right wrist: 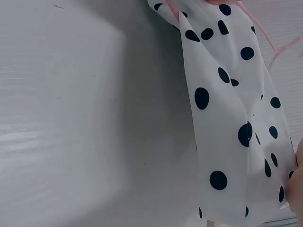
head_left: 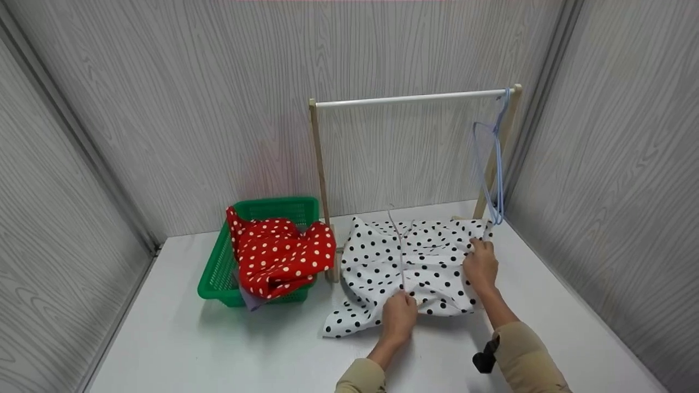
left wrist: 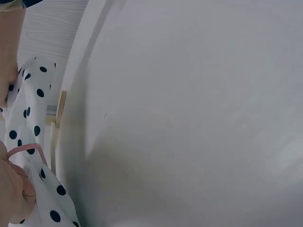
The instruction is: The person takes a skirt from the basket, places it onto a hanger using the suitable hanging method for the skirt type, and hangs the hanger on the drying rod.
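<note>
A white garment with black dots [head_left: 437, 273] is held up over the table in front of the rack. A thin pink hanger [head_left: 401, 256] runs across it, partly covered by the cloth. My left hand [head_left: 400, 316] grips the hanger's near end, with cloth beside the fingers. In the left wrist view, the pink loop shows at the left hand [left wrist: 16, 194]. My right hand [head_left: 481, 266] pinches the garment's right edge. The right wrist view catches this hand [right wrist: 296, 189] only at the frame's edge. A corner of cloth hangs down at the garment's lower left.
On the left stands a green basket [head_left: 218, 273] with a red white-dotted cloth [head_left: 284, 254] draped over its rim. Behind the garment is a wooden rack with a white rail [head_left: 404, 100]. Blue hangers [head_left: 498, 164] hang at its right end. Grey panels enclose the white table [head_left: 262, 349].
</note>
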